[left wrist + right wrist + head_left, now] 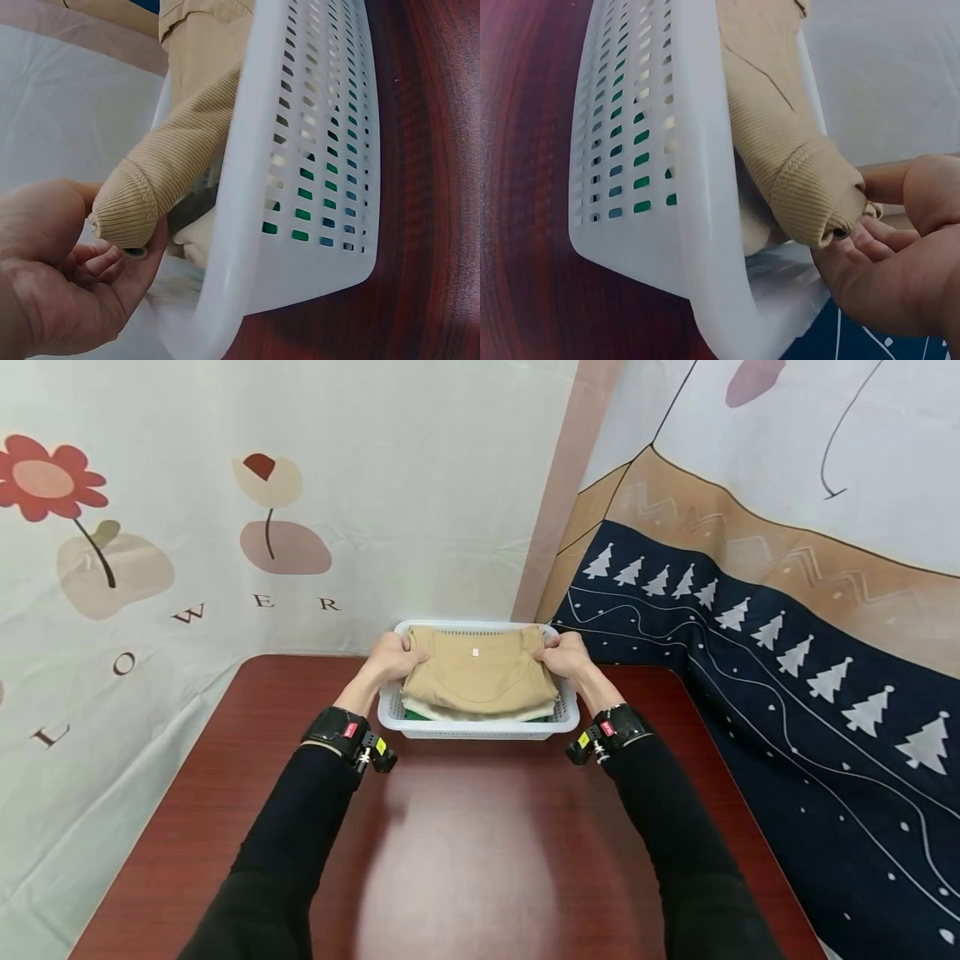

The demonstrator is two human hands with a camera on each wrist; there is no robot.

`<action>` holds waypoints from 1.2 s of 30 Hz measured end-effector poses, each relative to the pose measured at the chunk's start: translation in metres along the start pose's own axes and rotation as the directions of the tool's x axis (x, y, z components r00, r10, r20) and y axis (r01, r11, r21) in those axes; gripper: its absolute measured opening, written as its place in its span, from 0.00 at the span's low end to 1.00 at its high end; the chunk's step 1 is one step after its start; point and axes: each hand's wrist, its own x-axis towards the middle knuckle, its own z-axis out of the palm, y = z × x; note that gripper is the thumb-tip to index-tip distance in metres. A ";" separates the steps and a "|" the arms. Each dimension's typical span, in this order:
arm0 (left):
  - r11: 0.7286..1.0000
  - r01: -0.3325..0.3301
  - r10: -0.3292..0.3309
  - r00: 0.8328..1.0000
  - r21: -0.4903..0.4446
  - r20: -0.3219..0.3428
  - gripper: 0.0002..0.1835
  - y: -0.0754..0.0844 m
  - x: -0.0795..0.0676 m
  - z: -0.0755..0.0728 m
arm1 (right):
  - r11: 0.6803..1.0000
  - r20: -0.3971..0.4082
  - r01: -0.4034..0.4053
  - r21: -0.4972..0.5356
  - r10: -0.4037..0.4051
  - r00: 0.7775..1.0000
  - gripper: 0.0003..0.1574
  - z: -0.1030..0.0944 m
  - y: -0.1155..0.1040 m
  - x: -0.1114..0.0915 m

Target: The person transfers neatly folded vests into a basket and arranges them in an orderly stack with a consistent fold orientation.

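Observation:
A folded tan garment (480, 672) with ribbed cloth and a small white tag lies on top of the stack in a white plastic basket (480, 730). At its left end, my left hand (390, 657) pinches the rolled edge between thumb and fingers. My right hand (567, 657) grips the opposite end the same way. Beneath it are a cream cloth (472, 712) and a green cloth (415, 716), mostly hidden. In the left wrist view, the ribbed end of the garment (165, 161) overhangs the inside of the rim. The right wrist view shows the other ribbed end (810, 187).
The basket stands at the far edge of a reddish-brown table (465, 843). Behind it hangs a pale curtain (420, 485) printed with flowers and letters. To the right is a navy cloth (750, 693) with white trees. Slotted holes line the basket's sides.

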 end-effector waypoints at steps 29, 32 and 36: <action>0.868 -0.058 0.089 0.995 0.493 -0.039 0.13 0.005 0.000 0.038 | 0.844 -0.032 0.116 -0.523 -0.155 0.987 0.10 0.027 -0.002 -0.003; 0.857 -0.041 0.069 0.997 0.514 -0.036 0.14 0.001 0.005 0.041 | 0.821 -0.017 0.120 -0.558 -0.156 0.988 0.07 0.030 -0.002 -0.003; 0.849 -0.044 0.079 0.996 0.526 -0.043 0.15 -0.013 0.019 0.048 | 0.791 -0.013 0.123 -0.600 -0.164 0.986 0.05 0.034 -0.001 -0.002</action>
